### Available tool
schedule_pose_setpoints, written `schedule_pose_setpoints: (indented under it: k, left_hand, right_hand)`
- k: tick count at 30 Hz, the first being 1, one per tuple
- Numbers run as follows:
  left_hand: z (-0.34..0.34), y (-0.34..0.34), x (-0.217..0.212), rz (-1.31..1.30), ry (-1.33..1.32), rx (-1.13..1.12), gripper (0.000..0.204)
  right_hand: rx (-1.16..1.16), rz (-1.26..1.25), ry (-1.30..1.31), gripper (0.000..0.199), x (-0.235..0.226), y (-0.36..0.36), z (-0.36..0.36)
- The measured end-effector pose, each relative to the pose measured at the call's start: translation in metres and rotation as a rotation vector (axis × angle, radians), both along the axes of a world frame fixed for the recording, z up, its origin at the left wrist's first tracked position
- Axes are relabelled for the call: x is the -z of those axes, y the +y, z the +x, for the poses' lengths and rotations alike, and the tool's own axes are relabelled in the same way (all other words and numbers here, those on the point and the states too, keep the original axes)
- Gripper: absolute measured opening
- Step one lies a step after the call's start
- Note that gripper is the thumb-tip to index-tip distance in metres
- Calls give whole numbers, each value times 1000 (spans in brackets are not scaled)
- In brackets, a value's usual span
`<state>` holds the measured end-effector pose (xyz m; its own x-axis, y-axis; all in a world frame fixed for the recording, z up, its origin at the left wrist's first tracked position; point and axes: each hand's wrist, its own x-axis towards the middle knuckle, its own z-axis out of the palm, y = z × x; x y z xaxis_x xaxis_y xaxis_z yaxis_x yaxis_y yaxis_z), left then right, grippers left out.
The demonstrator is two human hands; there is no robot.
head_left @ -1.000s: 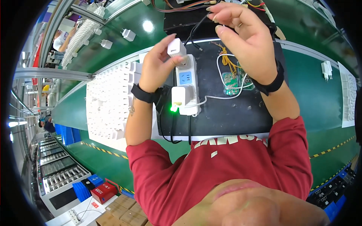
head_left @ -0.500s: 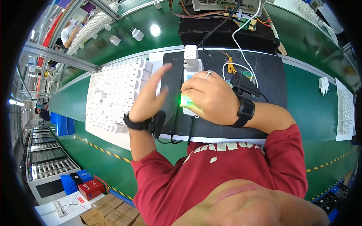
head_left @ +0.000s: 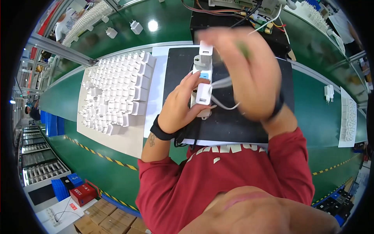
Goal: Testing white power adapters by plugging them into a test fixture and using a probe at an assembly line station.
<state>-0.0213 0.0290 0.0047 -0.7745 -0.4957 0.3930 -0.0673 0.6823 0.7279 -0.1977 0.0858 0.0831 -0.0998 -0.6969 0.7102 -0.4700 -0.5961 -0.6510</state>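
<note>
A long green workbench [head_left: 319,113] runs across the view, bending with the lens, its near edge marked with a yellow-and-black stripe [head_left: 101,156]. On it lies a black mat [head_left: 233,124], its near edge just beyond the person's red sweatshirt [head_left: 226,179]. At the mat's left edge a white sheet [head_left: 117,140] carries packed rows of small white chargers [head_left: 113,93], and a few loose ones sit near the bench's far left edge. Toward the right edge another white sheet [head_left: 348,117] holds more of them. At the far edge of the mat stands a dark box [head_left: 202,15] with tangled coloured wires.

Near the middle of the mat an upright white tester [head_left: 203,74] with a small blue screen has one white charger [head_left: 205,49] plugged at its far end and another [head_left: 203,94] at its near end. The left hand [head_left: 181,103] is open, fingers laid against the tester's left side and the near charger, not clenched on either. The right hand [head_left: 249,74] hovers above the mat, smeared by motion; a pale cable [head_left: 226,103] seems to run from it, but whether it grips anything cannot be told

Beyond the bench's left end are metal racks [head_left: 37,156], blue bins and cardboard boxes [head_left: 105,218] on the floor
</note>
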Motion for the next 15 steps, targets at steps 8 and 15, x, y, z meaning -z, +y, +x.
schedule_pose_setpoints:
  k: [8, 15]
  left_hand:
    - [2, -6, 7, -141, 3, 24, 70]
    - [4, -8, 14, -72, -66, 34, 68]
  right_hand:
    - [130, 486, 22, 21, 57, -55, -23]
    - [66, 451, -73, 21, 51, -45, -16]
